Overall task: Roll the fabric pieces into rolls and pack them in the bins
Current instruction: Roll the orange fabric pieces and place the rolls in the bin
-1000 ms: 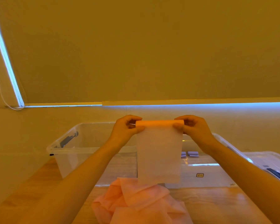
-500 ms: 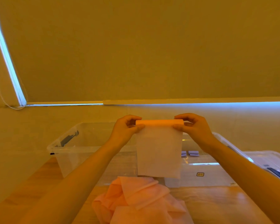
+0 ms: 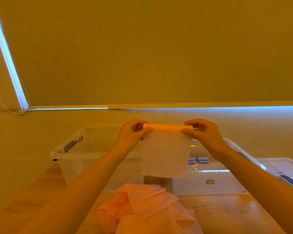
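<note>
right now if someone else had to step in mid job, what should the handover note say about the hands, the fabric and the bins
Left hand: pinches the left end of the part-rolled fabric piece, held up in the air.
Right hand: pinches the right end of the same roll.
Fabric: the top is wound into a roll, and a loose tail hangs below it. A heap of pink fabric lies on the wooden table in front.
Bins: the clear bin stands behind the hands; small purple rolls lie inside on the right.
Done: a few rolls are packed.
Left: wind up the tail, put this roll in the bin, then roll the heap.
</note>
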Demonstrator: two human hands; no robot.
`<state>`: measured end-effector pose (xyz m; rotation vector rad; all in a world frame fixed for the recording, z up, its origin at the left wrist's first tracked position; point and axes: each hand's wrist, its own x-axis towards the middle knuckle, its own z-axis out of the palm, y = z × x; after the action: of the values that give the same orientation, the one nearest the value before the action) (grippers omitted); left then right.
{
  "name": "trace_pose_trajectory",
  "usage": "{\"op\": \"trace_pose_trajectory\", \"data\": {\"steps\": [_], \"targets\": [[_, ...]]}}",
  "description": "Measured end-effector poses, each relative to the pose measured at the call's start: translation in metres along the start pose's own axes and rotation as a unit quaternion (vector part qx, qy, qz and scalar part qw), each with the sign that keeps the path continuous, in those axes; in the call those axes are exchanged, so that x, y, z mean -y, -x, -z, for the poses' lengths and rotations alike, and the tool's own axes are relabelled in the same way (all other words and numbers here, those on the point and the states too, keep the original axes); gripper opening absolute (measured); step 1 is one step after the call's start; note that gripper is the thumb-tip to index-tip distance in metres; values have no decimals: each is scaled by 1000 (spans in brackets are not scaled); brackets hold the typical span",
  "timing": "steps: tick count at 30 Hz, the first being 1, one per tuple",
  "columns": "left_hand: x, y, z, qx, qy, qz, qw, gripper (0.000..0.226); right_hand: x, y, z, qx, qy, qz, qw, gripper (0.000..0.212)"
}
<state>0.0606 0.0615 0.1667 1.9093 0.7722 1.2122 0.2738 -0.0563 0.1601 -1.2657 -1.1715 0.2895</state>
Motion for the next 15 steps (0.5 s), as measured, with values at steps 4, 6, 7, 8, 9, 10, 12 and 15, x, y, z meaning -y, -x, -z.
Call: {"op": "trace_pose_trajectory", "data": {"steps": [4, 6, 7, 8, 9, 10, 12, 15], "targets": [[0, 1, -1, -13, -5, 1, 1000, 12, 0, 1, -1, 13, 11, 10, 1000, 27], [-1, 3, -1, -12, -14, -6, 1000, 12, 0, 0, -1, 9, 17, 15, 1000, 25], [-1, 3, -1, -6, -16, -15, 1000, 14, 0, 0, 0, 7, 19, 16, 1000, 24], [-2, 4, 0, 5, -14, -25, 1000, 17, 0, 0, 0, 4, 19, 16, 1000, 23], [-2, 4, 0, 17, -12, -33, 999, 20, 0, 0, 0, 2, 13, 16, 1000, 23], [-2, 4, 1, 26, -11, -39, 999, 22, 0, 1, 0, 0, 6, 15, 1000, 24], [-1, 3, 2, 32, -10, -43, 998, 22, -1, 2, -1, 3, -2, 11, 1000, 25], [0, 1, 0, 21, 3, -22, 1000, 19, -1, 2, 0, 15, -7, 8, 1000, 28]]}}
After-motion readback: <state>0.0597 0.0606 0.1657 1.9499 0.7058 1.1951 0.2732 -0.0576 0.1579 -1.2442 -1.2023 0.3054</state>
